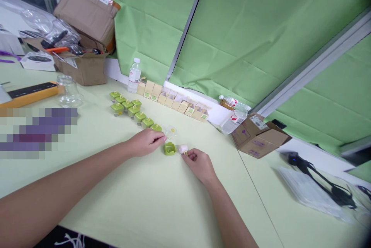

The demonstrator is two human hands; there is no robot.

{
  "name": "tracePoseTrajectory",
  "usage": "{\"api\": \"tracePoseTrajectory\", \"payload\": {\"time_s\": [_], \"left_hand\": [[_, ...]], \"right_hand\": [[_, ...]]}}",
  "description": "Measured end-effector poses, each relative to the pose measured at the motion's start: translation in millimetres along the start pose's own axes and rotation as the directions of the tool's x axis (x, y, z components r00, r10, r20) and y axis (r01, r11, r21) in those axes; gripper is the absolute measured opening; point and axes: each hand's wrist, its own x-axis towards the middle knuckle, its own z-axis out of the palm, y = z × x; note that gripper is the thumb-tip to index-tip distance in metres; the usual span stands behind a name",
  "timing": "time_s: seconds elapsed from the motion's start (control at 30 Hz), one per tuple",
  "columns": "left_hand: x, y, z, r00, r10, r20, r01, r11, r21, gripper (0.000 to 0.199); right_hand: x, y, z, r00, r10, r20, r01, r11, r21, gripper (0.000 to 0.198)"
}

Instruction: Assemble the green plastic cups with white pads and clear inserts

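The left hand (145,142) pinches a clear, boxy container (171,132) behind the squarish green cup (169,149); right of the cup, the right hand (201,163) grips a rounded, pinkish piece (182,148)

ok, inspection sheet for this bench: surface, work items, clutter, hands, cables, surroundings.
Surface: pale green table, seam toward the right.
Work items: clear container, green square piece and pale pink piece at centre; green-lidded containers grouped left, small cartons lined up behind.
Clutter: cardboard boxes both sides, bottles, clear jar, power strip.
Hands: left hand at the clear container, grip unclear; right hand pinches the pale pink piece.
Cables: white cords below near edge.
Surroundings: green fabric behind.
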Motion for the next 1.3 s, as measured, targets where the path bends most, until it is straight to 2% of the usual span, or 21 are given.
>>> {"api": "tracePoseTrajectory", "payload": {"time_s": [0.27, 0.6, 0.7, 0.83, 0.9, 1.0, 1.17, 1.3], "left_hand": [[-0.1, -0.2, 0.3, 1.0, -0.006, 0.025, 0.005, 1.0, 0.018, 0.038], [-0.7, 1.4, 0.0, 1.0, -0.012, 0.023, 0.012, 1.0, -0.004, 0.038], [-0.4, 1.7, 0.2, 1.0, -0.007, 0.019, 0.007, 1.0, -0.003, 0.037], [-0.3, 3.8, -1.6, 1.0, 0.014, -0.009, -0.014, 1.0, -0.009, 0.031], [-0.9, 6.0, -2.9, 0.999, 0.032, -0.036, -0.033, 0.999, -0.009, 0.024], [-2.8, 9.8, -0.4, 0.999, 0.019, -0.045, -0.018, 0.999, 0.028, 0.026], [-4.8, 11.7, 21.5, 0.999, -0.011, -0.036, 0.015, 0.994, 0.105, 0.056], [-3.7, 8.0, 33.6, 0.999, -0.039, 0.029, 0.034, 0.986, 0.166, 0.05]], "right_hand": [[-2.1, 2.0, -1.8, 1.0, 0.016, 0.007, -0.017, 1.0, 0.019, 0.026], [0.7, -1.7, -4.3, 0.994, -0.002, -0.109, 0.008, 0.998, 0.055, 0.032], [2.6, 0.0, -5.6, 0.978, -0.002, -0.208, 0.019, 0.996, 0.082, 0.03], [3.5, -0.8, -8.7, 0.915, 0.001, -0.403, 0.087, 0.976, 0.2, 0.028], [2.9, -2.8, -10.0, 0.901, 0.02, -0.434, 0.107, 0.958, 0.266, 0.028], [1.0, -6.1, -9.6, 0.903, 0.049, -0.427, 0.097, 0.945, 0.313, 0.03], [-2.6, -11.1, -1.9, 0.946, 0.015, -0.325, 0.091, 0.947, 0.307, 0.033], [-6.2, -16.3, 3.9, 0.965, -0.042, -0.259, 0.125, 0.94, 0.316, 0.035]]}}
